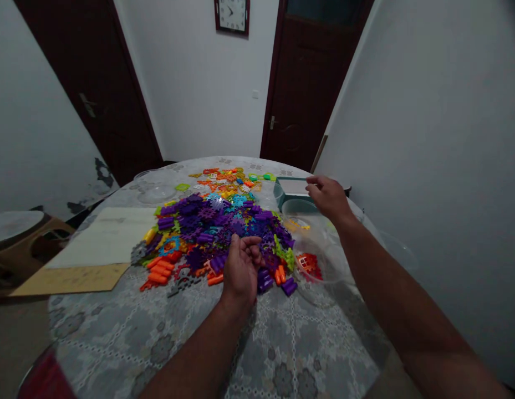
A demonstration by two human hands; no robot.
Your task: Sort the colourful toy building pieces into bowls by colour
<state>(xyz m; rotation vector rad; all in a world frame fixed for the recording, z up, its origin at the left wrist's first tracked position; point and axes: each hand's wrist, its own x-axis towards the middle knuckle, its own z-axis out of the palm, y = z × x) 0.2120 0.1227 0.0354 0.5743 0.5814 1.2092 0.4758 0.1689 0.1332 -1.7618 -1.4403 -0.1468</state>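
My left hand (241, 270) is at the near edge of a big heap of plastic building pieces (215, 219), mostly purple. Its fingers are half curled with the thumb apart, and I see nothing held in it. My right hand (331, 198) reaches over the right edge of a teal box (284, 195) with a pale inside. Its thumb and fingers come together in a pinch, and anything between them is too small to make out. Below that hand are clear round plastic tubs (319, 249), one with red pieces (309, 266) and one with a few yellow pieces (296, 224).
Orange and yellow pieces (224, 180) lie spread behind the heap. Orange tube-like pieces (159, 271) are at its front left. A cardboard sheet (74, 279) with pale paper (111, 235) overhangs the left edge of the cloth-covered round table (282, 343). A stool (20, 227) stands at left.
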